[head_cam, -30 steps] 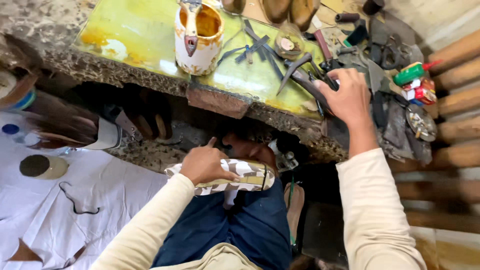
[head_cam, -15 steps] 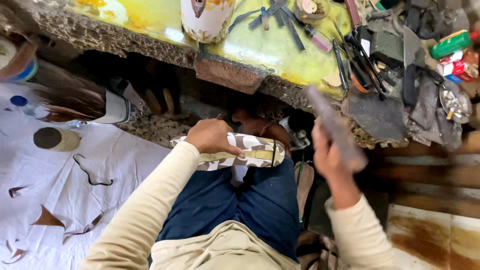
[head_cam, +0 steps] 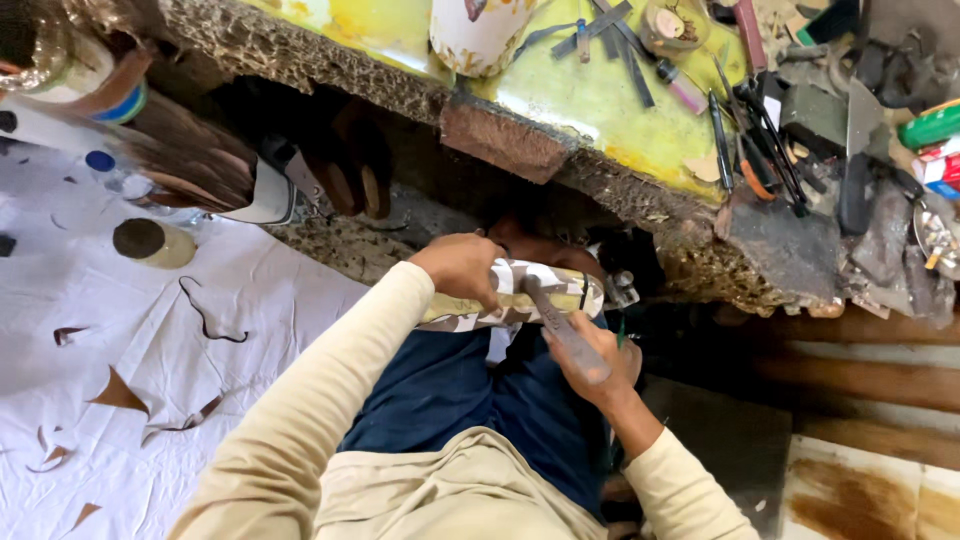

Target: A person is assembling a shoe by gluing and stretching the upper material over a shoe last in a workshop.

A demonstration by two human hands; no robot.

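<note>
Patterned shoe upper (head_cam: 520,295) — likely light, pliable — gripped at one end by left hand (head_cam: 460,268); right hand (head_cam: 590,365) closed round a flat metal tool (head_cam: 560,325).

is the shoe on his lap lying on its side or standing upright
On its side. The patterned shoe lies lengthwise across the lap, the left hand pressing one end while the right hand holds a flat tool against it.

A yellow-stained worktop (head_cam: 590,105) with a rough, crusted edge carries a white pot (head_cam: 478,32), scattered dark metal tools (head_cam: 745,135) and a small round tin (head_cam: 672,27). On the floor, a white sheet (head_cam: 120,350) bears brown scraps (head_cam: 118,392) and a capped bottle (head_cam: 152,243).
</note>
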